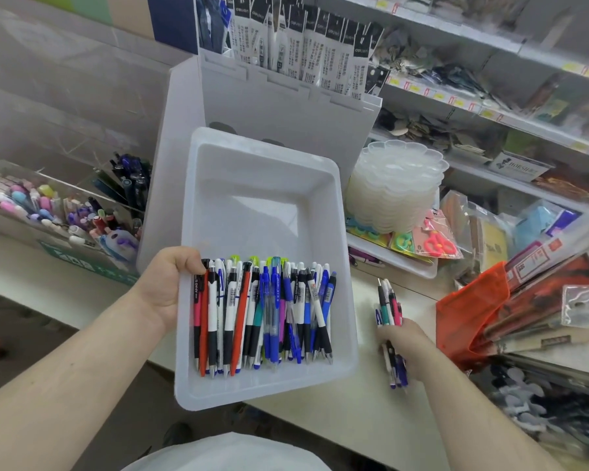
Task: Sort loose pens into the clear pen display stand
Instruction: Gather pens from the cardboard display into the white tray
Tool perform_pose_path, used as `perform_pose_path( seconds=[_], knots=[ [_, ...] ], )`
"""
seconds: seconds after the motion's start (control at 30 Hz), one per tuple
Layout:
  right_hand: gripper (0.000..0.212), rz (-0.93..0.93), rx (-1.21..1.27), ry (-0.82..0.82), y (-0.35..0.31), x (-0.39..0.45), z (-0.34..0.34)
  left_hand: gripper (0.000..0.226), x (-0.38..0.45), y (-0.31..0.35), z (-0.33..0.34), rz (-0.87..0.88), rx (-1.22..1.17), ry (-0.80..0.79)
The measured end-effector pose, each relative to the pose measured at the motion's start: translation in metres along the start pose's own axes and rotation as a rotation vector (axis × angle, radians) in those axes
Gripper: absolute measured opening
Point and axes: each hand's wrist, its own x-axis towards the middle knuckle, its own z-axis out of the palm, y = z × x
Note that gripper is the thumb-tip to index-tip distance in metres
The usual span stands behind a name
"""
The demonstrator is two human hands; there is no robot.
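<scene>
Pens (262,314) lie side by side in a loose row across the near end of a translucent white tray (272,205), tips toward the person, in a mix of blue, white, black, red and teal barrels; the far half of the tray is bare. The left hand (170,287) grips the tray's left rim, thumb curled over the edge and touching the outermost pen, and carries the tray tilted above the white counter (364,419). The right hand (402,345) is closed around a small bundle of pens (390,307), which stick out above and below the fist, just beside the tray's right wall and over the counter.

A clear pen display stand (123,185) stands at the back left of the counter, its compartments already holding dark and pastel pens; a white tiered rack (286,103) behind the tray holds packaged refills.

By my judgement the step in hand is gathering: a handful has been taken up and the sorting into compartments is barely begun, with most of the stock in the tray. The next move calls for carrying the bundle across the tray to the stand on the left, then picking out matching pens and dropping each into the right slot. Which slot suits which pen cannot be told from this view.
</scene>
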Motion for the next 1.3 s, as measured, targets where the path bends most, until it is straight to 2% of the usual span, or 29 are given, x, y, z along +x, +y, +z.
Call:
perform_pose_path(
  seconds=[0.07,0.17,0.3,0.43,0.53,0.67,0.87,0.97,1.07,1.17,1.3],
  knots=[
    [0.012,0.034,0.208,-0.016,0.002,-0.014,-0.007,0.036,0.003,-0.001,0.003,0.000,-0.024,-0.017],
    [0.016,0.012,0.465,-0.025,-0.011,-0.035,-0.016,0.070,0.011,-0.003,0.003,-0.003,-0.036,-0.018],
    [0.017,-0.135,0.624,0.016,-0.051,-0.078,-0.019,0.074,0.016,-0.005,0.007,-0.004,-0.059,-0.056],
    [0.025,-0.311,0.496,0.051,-0.099,-0.129,0.003,0.072,0.021,-0.009,0.019,-0.024,-0.095,-0.075],
    [0.032,-0.371,0.321,-0.011,-0.121,-0.151,0.043,0.044,0.022,-0.014,0.033,-0.028,-0.141,-0.074],
    [0.034,-0.413,0.113,-0.022,-0.127,-0.162,0.094,0.058,0.026,-0.020,0.041,-0.059,-0.160,-0.045],
    [0.037,-0.466,-0.013,0.051,-0.117,-0.171,0.126,0.043,0.025,-0.021,0.048,0.066,-0.213,-0.005],
    [0.045,-0.472,-0.070,0.052,-0.116,-0.174,0.135,0.052,0.024,-0.023,0.049,0.070,-0.258,0.015],
    [0.050,-0.557,-0.169,0.083,-0.106,-0.174,0.143,0.062,0.024,-0.022,0.049,0.072,-0.278,0.035],
    [0.061,-0.662,-0.241,0.155,-0.093,-0.174,0.145,0.062,0.023,-0.020,0.047,0.069,-0.273,0.015],
    [0.080,-0.651,-0.376,0.194,-0.090,-0.174,0.145,0.063,0.023,-0.023,0.047,0.058,-0.246,-0.006]
  ],
)
